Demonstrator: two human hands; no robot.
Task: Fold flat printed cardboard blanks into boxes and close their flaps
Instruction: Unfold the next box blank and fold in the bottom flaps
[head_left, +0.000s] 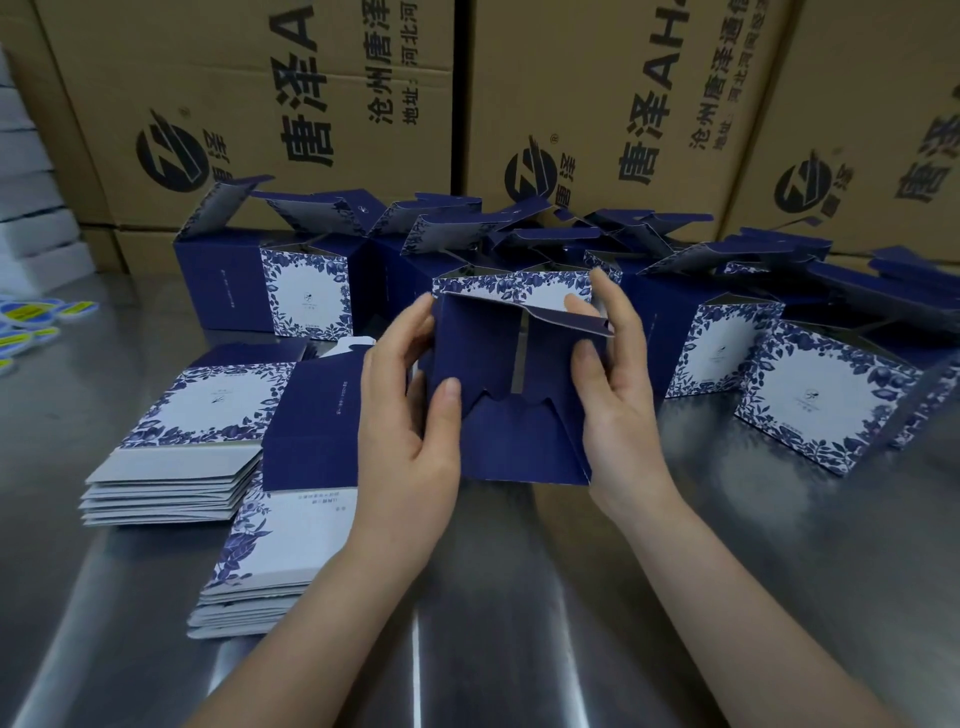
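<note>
I hold a navy blue box (511, 436) with a white floral-printed panel above the steel table, its end flaps facing me. My left hand (410, 415) grips its left side, thumb pressed on a folded-in flap. My right hand (610, 384) grips the right side, with its fingers on a side flap that is partly bent inward. The flaps overlap but a gap shows between them. Two stacks of flat printed blanks lie to the left, one stack (171, 462) further left and one stack (280, 525) right beside my left wrist.
Several folded boxes with raised lids (311, 270) crowd the back of the steel table (779, 571), and more (815, 400) stand at the right. Large brown shipping cartons (597, 104) wall off the back. Yellow-blue stickers (31, 317) lie at the far left.
</note>
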